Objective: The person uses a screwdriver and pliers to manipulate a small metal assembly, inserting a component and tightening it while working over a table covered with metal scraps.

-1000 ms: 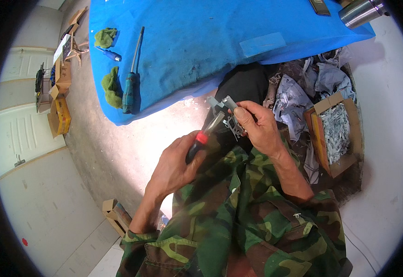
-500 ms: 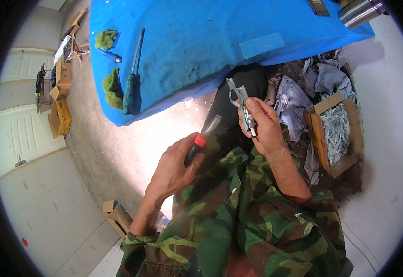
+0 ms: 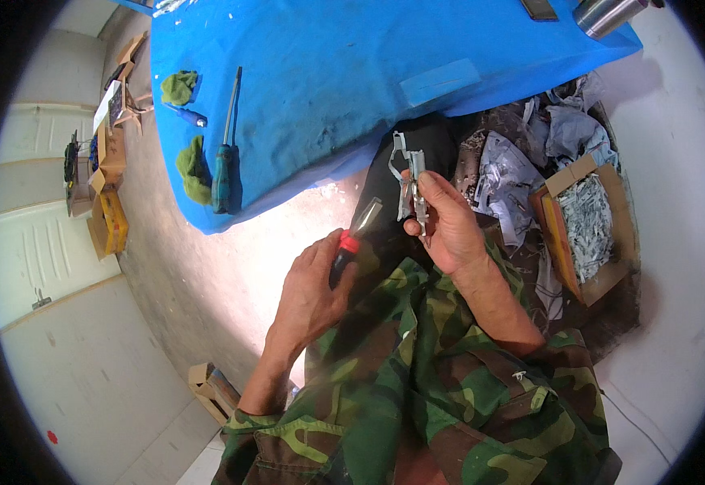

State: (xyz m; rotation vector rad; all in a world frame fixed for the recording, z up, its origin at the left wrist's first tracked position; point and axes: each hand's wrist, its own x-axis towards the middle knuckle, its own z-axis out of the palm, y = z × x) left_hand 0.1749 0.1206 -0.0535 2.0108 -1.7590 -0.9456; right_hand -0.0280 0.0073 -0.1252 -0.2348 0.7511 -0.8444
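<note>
My left hand [image 3: 310, 283] is closed round the handle of a flat-bladed screwdriver [image 3: 349, 242], black with a red collar, its wide blade pointing up and to the right. In my right hand [image 3: 448, 222] is a silvery metal part [image 3: 414, 182], long and narrow with a thin curved strip at its left side. Thumb and fingers pinch the lower half, so some of it is hidden. The blade tip and the metal part are apart, both above my dark trouser leg.
A blue-covered table [image 3: 312, 89] spans the top. On it lie a long teal-handled screwdriver [image 3: 221, 174], a small blue-handled tool [image 3: 193, 118], green cloths [image 3: 194, 171] and a steel cup [image 3: 607, 14]. Right of my leg stands a cardboard box [image 3: 591, 230] of small metal pieces, beside crumpled plastic bags [image 3: 506, 174].
My right hand has turned the metal part more upright and shifted slightly left and down. The left hand keeps the screwdriver nearly in place. The whole view has moved a little.
</note>
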